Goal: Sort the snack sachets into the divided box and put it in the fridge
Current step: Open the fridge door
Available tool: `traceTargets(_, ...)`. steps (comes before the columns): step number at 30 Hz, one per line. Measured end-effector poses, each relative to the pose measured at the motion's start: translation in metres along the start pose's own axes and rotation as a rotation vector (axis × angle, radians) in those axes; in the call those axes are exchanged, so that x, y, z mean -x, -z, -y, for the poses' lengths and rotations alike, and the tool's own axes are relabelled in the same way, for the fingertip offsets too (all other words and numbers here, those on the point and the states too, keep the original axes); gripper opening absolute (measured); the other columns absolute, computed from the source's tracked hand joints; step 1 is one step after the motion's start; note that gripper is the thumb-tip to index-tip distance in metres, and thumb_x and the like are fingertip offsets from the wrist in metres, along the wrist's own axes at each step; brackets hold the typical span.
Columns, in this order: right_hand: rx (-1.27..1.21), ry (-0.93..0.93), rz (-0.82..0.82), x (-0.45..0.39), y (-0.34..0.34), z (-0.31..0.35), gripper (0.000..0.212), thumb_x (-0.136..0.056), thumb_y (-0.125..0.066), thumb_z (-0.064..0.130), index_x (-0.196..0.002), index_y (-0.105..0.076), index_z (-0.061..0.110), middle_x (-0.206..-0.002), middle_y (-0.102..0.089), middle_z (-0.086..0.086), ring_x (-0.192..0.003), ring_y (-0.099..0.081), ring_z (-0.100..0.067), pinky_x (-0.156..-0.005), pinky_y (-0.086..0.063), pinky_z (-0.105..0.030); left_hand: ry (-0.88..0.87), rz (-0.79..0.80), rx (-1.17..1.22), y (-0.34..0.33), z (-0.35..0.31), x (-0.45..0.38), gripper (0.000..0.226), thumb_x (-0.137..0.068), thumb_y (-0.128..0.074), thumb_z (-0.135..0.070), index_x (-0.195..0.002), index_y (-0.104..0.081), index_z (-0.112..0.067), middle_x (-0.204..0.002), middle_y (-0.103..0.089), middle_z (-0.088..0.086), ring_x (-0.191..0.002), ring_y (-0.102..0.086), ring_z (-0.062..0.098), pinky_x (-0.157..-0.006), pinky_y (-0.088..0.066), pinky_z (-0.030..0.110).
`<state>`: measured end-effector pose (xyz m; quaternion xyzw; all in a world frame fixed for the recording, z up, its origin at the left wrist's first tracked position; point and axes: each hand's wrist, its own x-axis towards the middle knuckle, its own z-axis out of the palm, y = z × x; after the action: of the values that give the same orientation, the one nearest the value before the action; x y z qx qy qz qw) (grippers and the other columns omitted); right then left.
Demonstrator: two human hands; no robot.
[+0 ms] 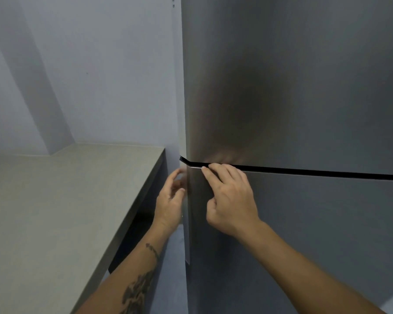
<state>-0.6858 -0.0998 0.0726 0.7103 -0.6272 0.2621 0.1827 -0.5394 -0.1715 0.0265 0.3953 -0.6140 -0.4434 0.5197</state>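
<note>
at the left edge of the lower fridge door point(304, 234), the left hand point(169, 206) is curling its fingers round the door's side edge, fingertips hidden behind the steel, so how firmly it is gripping cannot be told. the right hand point(230, 200) is lying just beside it on the door's face, fingertips point(205, 170) reaching up to the dark gap point(304, 171) between the doors, thumb tucked under; these fingers are bent but are clamping nothing, only pressing on the metal.

both hands are working on the door, so neither is carrying anything. the divided box and the snack sachets are not showing anywhere in this view; their place cannot be told. the upper fridge door point(293, 75) is standing above the gap. to the left, a pale counter point(55, 200) is running back to a grey wall point(89, 75).

as a judgement: the door is looking stiff, smooth and heavy, its brushed steel likely slippery under flat fingers, and a seal is probably holding it. the side edge, where the left hand is hooking, or the lip at the gap, is seeming the best place to take hold.

counting: two hands, two fridge doors, one counter, no box, no sachets in sight.
</note>
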Motion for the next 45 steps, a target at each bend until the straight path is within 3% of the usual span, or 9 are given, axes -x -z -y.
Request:
traceTargets(5,0.027,-0.019,0.051,-0.005,0.010,0.005,0.071,-0.065,-0.052,0.019,-0.135,-0.056,0.009,-0.126,-0.056,-0.002,-0.115,-0.049,-0.025,-0.104,-0.041,-0.036,0.055,0.033,-0.003,0.003,-0.003,0.003,0.055,-0.097,-0.041,-0.003,-0.132,-0.050,-0.044,-0.125,-0.062,-0.001,-0.107,-0.059,0.013,-0.098,-0.046,0.033)
traceTargets(11,-0.014,-0.065,0.200,-0.007,0.031,0.013,0.067,-0.081,-0.053,0.017,-0.147,-0.044,0.013,-0.136,-0.047,0.003,-0.123,-0.041,-0.021,-0.105,-0.039,-0.033,0.069,0.107,0.013,0.008,-0.027,0.012,0.054,-0.097,-0.041,-0.002,-0.106,-0.057,-0.053,-0.096,-0.070,-0.014,-0.081,-0.062,0.001,-0.075,-0.045,0.022)
traceTargets(18,-0.004,-0.195,0.304,0.021,0.049,0.026,0.075,-0.083,-0.053,0.047,-0.153,-0.028,0.035,-0.162,-0.025,0.004,-0.149,-0.015,-0.019,-0.122,-0.004,-0.045,0.045,0.160,-0.125,0.031,-0.030,0.065,0.053,-0.100,-0.048,-0.014,-0.146,-0.036,-0.037,-0.113,-0.064,-0.015,-0.089,-0.059,-0.003,-0.070,-0.042,0.011)
traceTargets(22,-0.161,-0.296,0.316,0.042,0.082,0.033,0.069,-0.081,-0.041,0.062,-0.147,-0.042,0.040,-0.159,-0.034,0.011,-0.147,-0.024,-0.012,-0.119,-0.011,-0.039,0.033,0.190,-0.187,0.046,-0.044,0.106,0.052,-0.099,-0.050,-0.018,-0.147,-0.036,-0.034,-0.098,-0.063,-0.005,-0.077,-0.058,0.005,-0.062,-0.047,0.011)
traceTargets(29,-0.080,-0.300,0.235,0.128,0.136,0.074,0.064,-0.087,-0.032,0.070,-0.143,-0.043,0.042,-0.149,-0.041,0.010,-0.138,-0.030,-0.016,-0.115,-0.015,-0.044,-0.014,0.287,-0.212,0.050,-0.082,0.206,0.035,-0.097,-0.051,-0.017,-0.128,-0.048,-0.032,-0.072,-0.061,0.009,-0.052,-0.053,0.004,-0.052,-0.050,0.023)
traceTargets(32,-0.117,-0.309,0.165,0.170,0.164,0.077,0.060,-0.085,-0.033,0.072,-0.135,-0.052,0.043,-0.140,-0.049,0.014,-0.132,-0.038,-0.012,-0.114,-0.019,-0.042,-0.145,0.286,-0.216,0.046,-0.092,0.244,0.021,-0.095,-0.054,-0.017,-0.106,-0.057,-0.035,-0.074,-0.065,0.002,-0.065,-0.064,0.013,-0.064,-0.060,0.041)
traceTargets(36,-0.168,-0.405,-0.012,0.217,0.197,0.085,0.044,-0.082,-0.039,0.066,-0.106,-0.065,0.039,-0.111,-0.061,0.019,-0.108,-0.051,-0.006,-0.105,-0.030,-0.040,-0.434,0.301,-0.278,0.037,-0.109,0.269,0.015,-0.092,-0.057,-0.011,-0.088,-0.066,-0.022,-0.082,-0.062,-0.007,-0.075,-0.061,0.011,-0.067,-0.054,0.036)
traceTargets(40,-0.194,-0.502,-0.077,0.261,0.238,0.080,0.032,-0.075,-0.046,0.060,-0.085,-0.063,0.034,-0.092,-0.058,0.017,-0.091,-0.049,-0.006,-0.097,-0.037,-0.039,-0.483,0.428,-0.182,0.007,-0.137,0.281,0.020,-0.091,-0.056,-0.006,-0.089,-0.067,-0.022,-0.088,-0.064,-0.009,-0.080,-0.063,0.013,-0.069,-0.054,0.033)
traceTargets(45,-0.244,-0.573,0.026,0.320,0.300,0.061,0.033,-0.073,-0.057,0.061,-0.089,-0.061,0.033,-0.098,-0.060,0.016,-0.097,-0.053,-0.007,-0.090,-0.047,-0.038,-0.486,0.744,-0.154,-0.059,-0.166,0.294,0.019,-0.093,-0.056,-0.007,-0.095,-0.069,-0.021,-0.096,-0.067,-0.008,-0.087,-0.068,0.013,-0.074,-0.057,0.025)
